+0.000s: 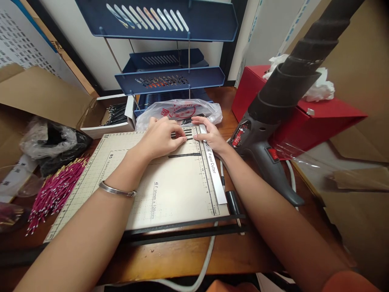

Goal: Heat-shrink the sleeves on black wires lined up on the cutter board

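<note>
A cream paper cutter point(179, 186) with printed size lines lies on the desk under both my hands. My left hand point(164, 136) is over its far part, thumb and fingertips pinched at the end of a short thin black piece point(189, 138). My right hand point(211, 136) rests at the cutter's far right edge. Its thumb tip is close to the other end of that piece, and its fingers are spread apart from the thumb. Several short black pieces point(188, 132) lie between the hands. Nearer to me, a longer black strip point(184, 155) lies across the board.
A black and grey heat gun point(258, 121) stands right, before a red box point(252, 85). Blue shelves point(170, 79) and a plastic bag point(209, 111) are behind. Magenta wires point(57, 186) and a white box point(91, 130) of black wires are left. A white cable point(209, 255) crosses the front.
</note>
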{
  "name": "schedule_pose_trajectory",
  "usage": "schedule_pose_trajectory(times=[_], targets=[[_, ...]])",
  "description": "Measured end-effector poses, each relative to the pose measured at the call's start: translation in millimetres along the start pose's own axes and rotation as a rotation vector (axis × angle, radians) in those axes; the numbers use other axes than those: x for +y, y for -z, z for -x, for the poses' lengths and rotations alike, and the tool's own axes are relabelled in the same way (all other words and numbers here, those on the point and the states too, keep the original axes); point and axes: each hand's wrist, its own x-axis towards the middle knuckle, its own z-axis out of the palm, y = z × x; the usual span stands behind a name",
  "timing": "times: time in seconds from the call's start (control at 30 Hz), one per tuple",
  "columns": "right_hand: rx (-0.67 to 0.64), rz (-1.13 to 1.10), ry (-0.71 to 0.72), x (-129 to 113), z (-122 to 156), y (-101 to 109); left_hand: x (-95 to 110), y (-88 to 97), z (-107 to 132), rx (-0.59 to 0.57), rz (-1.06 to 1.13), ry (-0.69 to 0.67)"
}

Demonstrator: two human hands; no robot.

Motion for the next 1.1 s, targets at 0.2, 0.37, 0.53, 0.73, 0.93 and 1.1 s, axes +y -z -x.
schedule_pose_trajectory(times=[0.2, 0.37, 0.53, 0.73, 0.93, 1.1], targets=[[-0.010, 0.005, 0.011, 0.2, -0.7, 0.0, -1.1, -1.7, -2.1, 0.011, 0.009, -0.009], [-0.015, -0.001, 0.008, 1.0, -0.8, 0.3, -2.4, -1.2, -2.1, -0.003, 0.013, -0.002], [-0.021, 0.019, 0.021, 1.3, -0.7, 1.2, -5.0, -2.2, -2.2, 0.004, 0.022, -0.034], [-0.025, 0.024, 0.014, -1.2, -0.1, 1.2, -3.0, -2.4, -2.1, -0.010, 0.022, 0.008], [-0.020, 0.045, 0.024, -1.0, 0.7, 0.8, -4.0, -3.1, -2.3, 0.001, 0.024, -0.019], [-0.029, 0.070, 0.015, -1.3, 0.6, 1.0, -5.9, -2.2, -2.4, -0.003, 0.031, -0.016]])
